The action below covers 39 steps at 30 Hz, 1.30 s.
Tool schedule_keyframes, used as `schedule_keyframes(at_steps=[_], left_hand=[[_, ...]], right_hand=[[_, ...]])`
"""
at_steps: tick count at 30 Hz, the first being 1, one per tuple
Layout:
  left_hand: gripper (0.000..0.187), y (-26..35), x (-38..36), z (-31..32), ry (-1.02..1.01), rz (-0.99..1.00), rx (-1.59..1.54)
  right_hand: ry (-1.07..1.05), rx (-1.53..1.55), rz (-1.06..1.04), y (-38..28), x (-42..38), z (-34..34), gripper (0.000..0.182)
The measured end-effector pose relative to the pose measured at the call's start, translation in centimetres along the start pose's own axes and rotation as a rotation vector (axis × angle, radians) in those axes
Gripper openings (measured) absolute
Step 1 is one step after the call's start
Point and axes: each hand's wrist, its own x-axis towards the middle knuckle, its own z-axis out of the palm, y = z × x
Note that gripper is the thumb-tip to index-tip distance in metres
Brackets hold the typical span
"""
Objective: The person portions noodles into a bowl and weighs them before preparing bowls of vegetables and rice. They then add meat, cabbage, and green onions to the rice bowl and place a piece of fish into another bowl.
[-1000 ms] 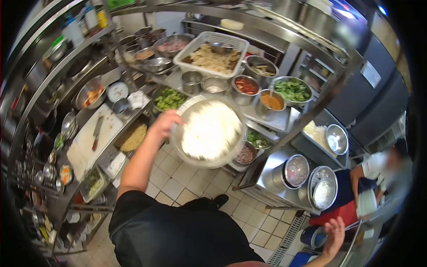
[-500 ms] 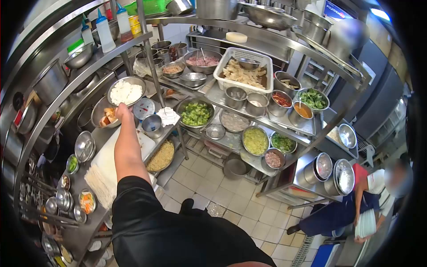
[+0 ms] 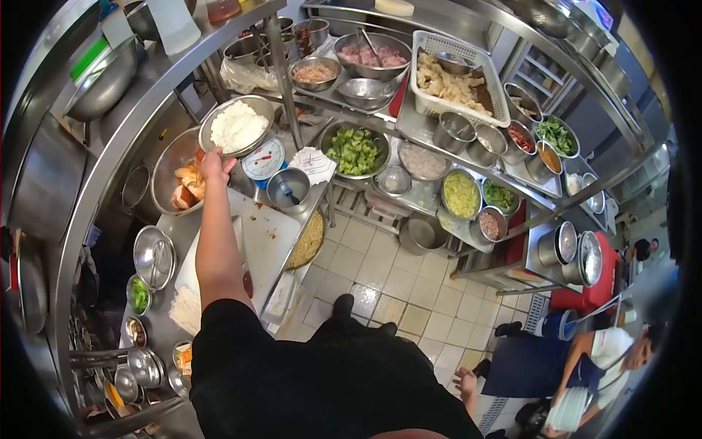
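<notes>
My left hand [image 3: 213, 164] reaches forward and grips the near rim of a metal bowl [image 3: 265, 110] heaped with white crumbly food [image 3: 238, 128]. Just left of that hand, a larger steel bowl [image 3: 164, 179] holds orange-pink chunks of food [image 3: 189, 181]. A dial scale [image 3: 263, 158] and a metal pot [image 3: 289, 189] stand to its right. Beneath my forearm lies a white cutting board [image 3: 272, 233] with brown scraps on it. My right hand [image 3: 466, 383] hangs low by my side over the floor, fingers loosely bent and apart, holding nothing.
Shelving ahead carries a bowl of chopped greens [image 3: 358, 151], a white basket [image 3: 499, 102] of pale pieces and several metal pots. A steel shelf rail [image 3: 95, 190] curves along my left. A co-worker [image 3: 603, 366] at lower right carries a stack of white plates [image 3: 569, 411].
My view has shifted, so the counter appears nearer. My left hand stays at the bowl's rim. My right hand has come into view, and the co-worker appears lower in the frame.
</notes>
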Motion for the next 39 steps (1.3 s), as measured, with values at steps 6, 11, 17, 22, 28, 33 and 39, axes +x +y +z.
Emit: schedule_keyframes(at_steps=[6, 11, 17, 22, 28, 33, 39], left_hand=[[0.032, 1.1, -1.5, -0.5, -0.031, -0.048, 0.028], [0.031, 1.3, -1.7, -0.7, -0.019, -0.061, 0.030], [0.035, 0.8, -0.6, -1.3, -0.025, -0.053, 0.089], [0.046, 1.6, -1.3, -1.2, 0.039, 0.019, 0.151], [0.041, 3.9, -2.6, -1.0, -0.001, 0.033, 0.168], [0.033, 3.3, -0.6, -1.3, -0.119, -0.018, 0.196], [0.026, 2.0, 0.7, -1.6, -0.186, -0.076, 0.093]], right_hand=[[-0.031, -0.045, 0.010, -0.6, -1.6, 2.1, 0.027], [-0.152, -0.007, 0.039, 5.3, 1.8, 1.9, 0.031], [-0.169, -0.345, -0.010, 6.6, 0.0, 3.0, 0.029], [-0.135, -0.340, -0.006, 5.1, -0.7, 3.8, 0.024], [-0.409, -1.506, -0.559, -1.7, 5.4, 5.6, 0.041], [0.042, -0.700, -1.255, -34.3, -4.5, 23.1, 0.049], [-0.506, -0.423, -2.031, -59.0, -29.3, 50.4, 0.036]])
